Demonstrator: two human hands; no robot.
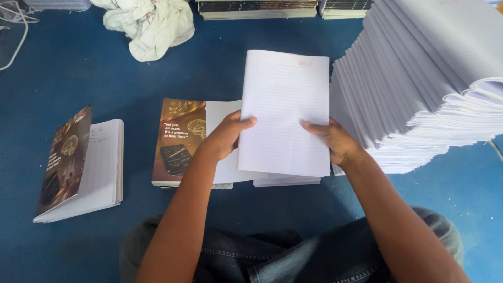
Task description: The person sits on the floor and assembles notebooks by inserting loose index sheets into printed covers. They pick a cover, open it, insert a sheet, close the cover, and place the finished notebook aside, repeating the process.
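While both hands, left [226, 137] and right [335, 140], pinch its edges, the lined paper block [285, 110] sits between them.

1. Right of the grip, the tall slanting stack of white folded paper sections [419, 84] crowds close.
2. Left, the open brown-covered booklet pile [181, 141] sits just beside.
3. Farther left, bare blue floor [78, 68] is open.

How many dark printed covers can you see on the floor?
2. One dark cover lies tilted on a notebook at far left; the other dark cover lies open flat just left of the left hand. More may be hidden under the paper stacks.
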